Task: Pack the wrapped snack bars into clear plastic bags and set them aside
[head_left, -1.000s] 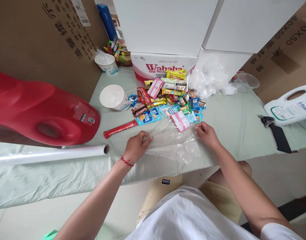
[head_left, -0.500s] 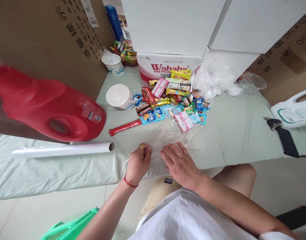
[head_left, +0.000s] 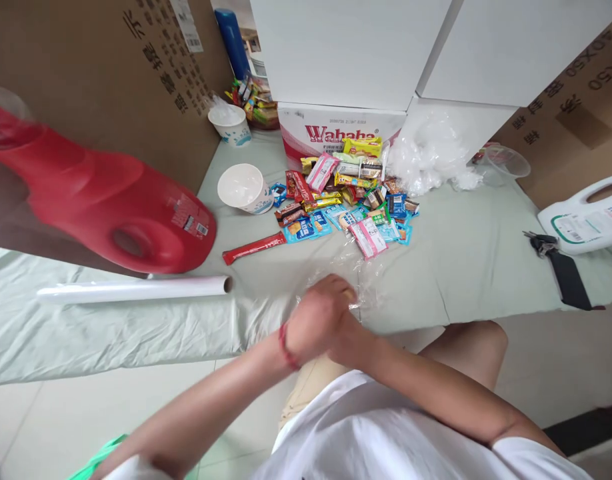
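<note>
Thin clear plastic film (head_left: 369, 283) lies crumpled on the cloth at the table's front. Over it is my left hand (head_left: 320, 317), slightly blurred, with its fingers curled in at the film. The piece between those fingers is mostly hidden. My right hand (head_left: 353, 341) sits close beneath and beside the left one, which covers its fingers. Just beyond the film is a pile of small wrapped snacks (head_left: 353, 183), with a pink-and-white packet (head_left: 369, 238) at its near edge. A long red stick packet (head_left: 253, 248) points out to the left.
To the left stand a big red jug (head_left: 151, 213), a white roll (head_left: 136, 289) and two paper cups, the nearer cup (head_left: 243, 190) beside the snacks. Bunched clear plastic (head_left: 431, 157) sits at the back. On the right are black-handled snips (head_left: 561, 270) and a white bottle (head_left: 589, 217).
My left hand has moved right across the film and now overlaps my right hand. The right hand's spread fingers have gone out of sight behind it.
</note>
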`<state>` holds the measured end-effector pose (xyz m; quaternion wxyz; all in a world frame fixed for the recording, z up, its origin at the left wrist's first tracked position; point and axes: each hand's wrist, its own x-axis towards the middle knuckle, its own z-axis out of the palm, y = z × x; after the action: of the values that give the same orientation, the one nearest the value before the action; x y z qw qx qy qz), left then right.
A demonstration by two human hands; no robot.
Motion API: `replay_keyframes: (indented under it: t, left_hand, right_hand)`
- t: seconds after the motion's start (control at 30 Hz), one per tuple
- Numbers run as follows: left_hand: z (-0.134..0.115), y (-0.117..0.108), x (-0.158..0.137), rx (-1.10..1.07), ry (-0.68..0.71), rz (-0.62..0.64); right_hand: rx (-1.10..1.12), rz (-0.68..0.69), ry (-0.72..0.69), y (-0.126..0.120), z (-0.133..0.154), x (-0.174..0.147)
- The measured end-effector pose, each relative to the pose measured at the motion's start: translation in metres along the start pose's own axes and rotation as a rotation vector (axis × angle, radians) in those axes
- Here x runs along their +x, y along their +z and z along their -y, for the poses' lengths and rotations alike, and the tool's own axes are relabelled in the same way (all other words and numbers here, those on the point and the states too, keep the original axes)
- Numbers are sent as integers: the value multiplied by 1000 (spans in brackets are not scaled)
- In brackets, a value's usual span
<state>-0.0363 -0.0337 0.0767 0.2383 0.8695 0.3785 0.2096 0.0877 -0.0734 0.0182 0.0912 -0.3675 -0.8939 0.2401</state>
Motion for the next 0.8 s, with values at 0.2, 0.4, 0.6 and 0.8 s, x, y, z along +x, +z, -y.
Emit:
replay_keyframes:
  t: [0.2, 0.4, 0.6, 0.8]
  left_hand:
    - [41, 50, 68, 183, -121, 169]
    - [51, 66, 27, 336, -327, -39]
    - [44, 60, 2, 370, -503, -109]
    - [34, 61, -4, 449, -553, -106]
  right_hand:
    - [-211, 214, -181, -16, -2, -26]
    - [-221, 162, -142, -21, -1, -85]
    - [103, 47, -85, -39, -8, -115]
    - [62, -617, 501, -49, -30, -96]
